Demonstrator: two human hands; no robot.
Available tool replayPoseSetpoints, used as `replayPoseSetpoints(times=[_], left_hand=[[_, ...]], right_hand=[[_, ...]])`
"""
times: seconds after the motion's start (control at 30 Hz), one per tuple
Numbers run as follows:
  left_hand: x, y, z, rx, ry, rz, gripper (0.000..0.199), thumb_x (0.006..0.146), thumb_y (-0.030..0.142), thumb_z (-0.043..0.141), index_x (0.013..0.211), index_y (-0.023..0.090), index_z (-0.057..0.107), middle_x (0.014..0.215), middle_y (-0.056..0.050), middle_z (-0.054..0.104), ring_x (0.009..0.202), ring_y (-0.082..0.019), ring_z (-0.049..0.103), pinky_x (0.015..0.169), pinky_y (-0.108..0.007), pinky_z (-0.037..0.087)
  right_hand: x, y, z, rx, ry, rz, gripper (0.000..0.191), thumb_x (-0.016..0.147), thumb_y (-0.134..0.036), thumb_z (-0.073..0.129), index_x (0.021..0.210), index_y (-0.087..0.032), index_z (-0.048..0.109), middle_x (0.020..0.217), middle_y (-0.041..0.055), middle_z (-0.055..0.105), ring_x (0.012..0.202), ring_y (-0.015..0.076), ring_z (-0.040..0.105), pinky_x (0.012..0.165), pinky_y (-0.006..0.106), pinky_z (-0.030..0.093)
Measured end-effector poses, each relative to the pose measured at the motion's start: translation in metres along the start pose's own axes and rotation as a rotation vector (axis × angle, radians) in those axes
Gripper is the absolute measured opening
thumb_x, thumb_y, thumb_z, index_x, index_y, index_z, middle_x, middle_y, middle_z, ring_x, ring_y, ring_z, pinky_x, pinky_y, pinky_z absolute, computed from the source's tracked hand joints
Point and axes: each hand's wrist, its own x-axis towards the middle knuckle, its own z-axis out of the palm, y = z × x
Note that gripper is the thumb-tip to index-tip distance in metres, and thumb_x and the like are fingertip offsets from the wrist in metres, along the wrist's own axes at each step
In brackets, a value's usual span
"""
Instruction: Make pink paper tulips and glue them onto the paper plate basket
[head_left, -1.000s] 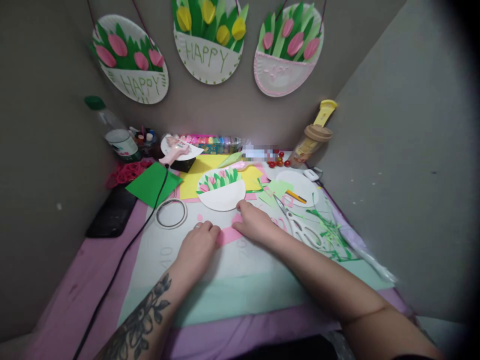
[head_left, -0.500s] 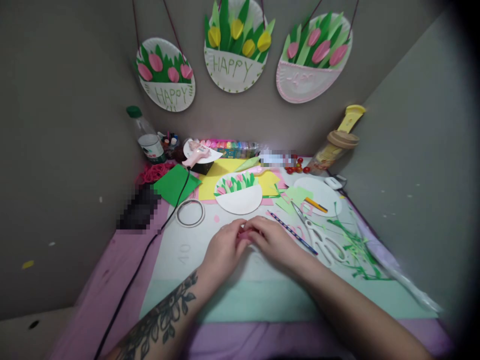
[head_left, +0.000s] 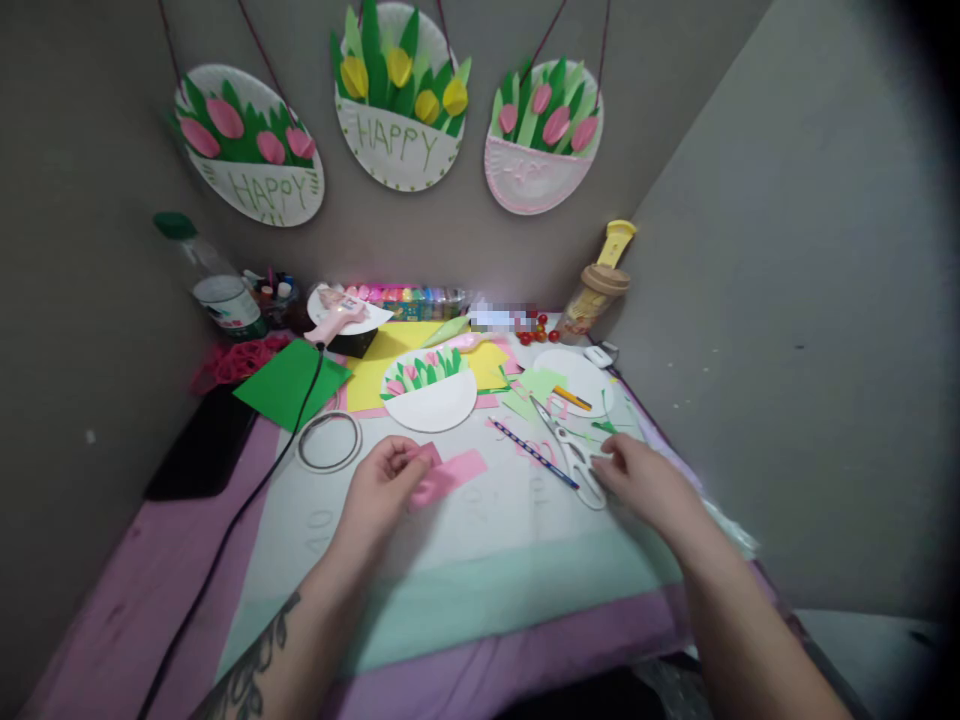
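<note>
My left hand [head_left: 390,480] pinches pink paper [head_left: 457,474] above the white mat. One piece of it stretches out to the right of my fingers, and a darker folded part shows at the fingertips. At the handles of the white scissors [head_left: 581,462], my right hand [head_left: 630,475] has its fingers bent against the right handle loop; how firmly they hold it is hard to see. The scissors' blades point away to the upper left. A dark patterned pencil [head_left: 532,452] lies between the hands, nearer the scissors.
Behind the hands sits a half plate with paper tulips [head_left: 431,398]. A tape roll [head_left: 328,441], green paper [head_left: 292,385], a black cable and a pink glue gun [head_left: 335,322] are at the left. A cup [head_left: 596,300] stands at the back right.
My hands were together over the pink paper and are now apart. The right one has moved right to the scissors; the left still has the paper. The view has turned right.
</note>
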Motion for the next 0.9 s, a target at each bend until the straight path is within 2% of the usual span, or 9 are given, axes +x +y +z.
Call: replayPoseSetpoints(times=[0.07,0.2,0.3,0.4,0.5,0.63,0.7,0.77,0.9], left_hand=[[0.002,-0.002,0.000,-0.064,0.029,-0.030,0.030,0.063,0.037,0.075,0.075,0.016,0.057,0.071,0.001,0.063,0.055,-0.008,0.053,0.051,-0.018,0.038],[0.007,-0.006,-0.001,-0.125,0.116,-0.048,0.028,0.061,0.034,0.076,0.076,0.014,0.063,0.067,0.002,0.060,0.054,-0.006,0.050,0.049,-0.017,0.037],[0.011,-0.009,-0.002,-0.175,0.170,-0.062,0.031,0.057,0.033,0.078,0.077,0.014,0.064,0.063,0.004,0.056,0.053,-0.005,0.047,0.047,-0.016,0.034],[0.013,-0.010,-0.003,-0.200,0.185,-0.069,0.034,0.054,0.032,0.080,0.078,0.014,0.063,0.067,0.004,0.058,0.056,-0.006,0.050,0.048,-0.016,0.035],[0.012,-0.009,-0.004,-0.212,0.184,-0.055,0.036,0.054,0.032,0.079,0.079,0.014,0.061,0.071,0.003,0.058,0.060,-0.007,0.053,0.047,-0.016,0.035],[0.011,-0.001,-0.001,-0.223,0.161,-0.044,0.033,0.056,0.030,0.078,0.077,0.014,0.058,0.071,0.002,0.057,0.064,-0.009,0.055,0.051,-0.016,0.040],[0.010,0.007,0.004,-0.256,0.145,-0.036,0.033,0.056,0.029,0.078,0.079,0.015,0.058,0.071,0.002,0.057,0.066,-0.009,0.056,0.055,-0.017,0.043],[0.008,0.015,0.012,-0.294,0.146,-0.012,0.035,0.057,0.027,0.078,0.083,0.015,0.059,0.073,0.002,0.058,0.068,-0.009,0.057,0.057,-0.017,0.045],[0.004,0.027,0.025,-0.312,0.153,0.061,0.029,0.062,0.030,0.076,0.082,0.015,0.061,0.076,0.000,0.060,0.072,-0.010,0.059,0.061,-0.018,0.046]], right_hand=[[-0.006,0.009,0.012,-0.061,-0.074,-0.002,0.019,0.081,-0.033,0.053,0.089,-0.017,0.058,0.079,0.0090,0.064,0.070,0.0219,0.059,0.058,0.028,0.033],[-0.008,0.008,0.027,-0.070,-0.102,-0.001,0.026,0.081,-0.038,0.054,0.092,-0.015,0.059,0.085,0.0120,0.065,0.074,0.0229,0.060,0.059,0.028,0.034],[0.000,0.005,0.026,-0.033,-0.141,0.013,0.031,0.076,-0.043,0.058,0.089,-0.015,0.061,0.084,0.0115,0.066,0.073,0.0236,0.060,0.058,0.028,0.035],[0.006,0.008,0.017,0.048,-0.184,0.037,0.027,0.074,-0.043,0.057,0.080,-0.017,0.063,0.074,0.0078,0.066,0.066,0.0222,0.058,0.055,0.028,0.034],[0.006,0.018,0.005,0.266,-0.189,0.095,0.027,0.072,-0.043,0.056,0.075,-0.018,0.063,0.064,0.0040,0.062,0.059,0.0200,0.055,0.052,0.028,0.035],[-0.001,0.019,-0.007,0.798,-0.245,0.082,0.032,0.069,-0.045,0.062,0.083,-0.016,0.062,0.067,0.0035,0.060,0.058,0.0177,0.054,0.051,0.027,0.039],[-0.003,0.003,-0.009,1.029,-0.272,0.028,0.037,0.065,-0.044,0.069,0.086,-0.016,0.061,0.075,0.0065,0.063,0.065,0.0194,0.058,0.055,0.028,0.043],[-0.003,-0.023,-0.007,1.215,-0.296,-0.085,0.040,0.059,-0.043,0.075,0.086,-0.016,0.061,0.079,0.0066,0.062,0.067,0.0188,0.058,0.058,0.028,0.045],[-0.001,-0.088,0.013,1.328,-0.393,-0.238,0.036,0.061,-0.037,0.075,0.084,-0.017,0.057,0.073,0.0007,0.056,0.059,0.0116,0.050,0.052,0.023,0.039]])
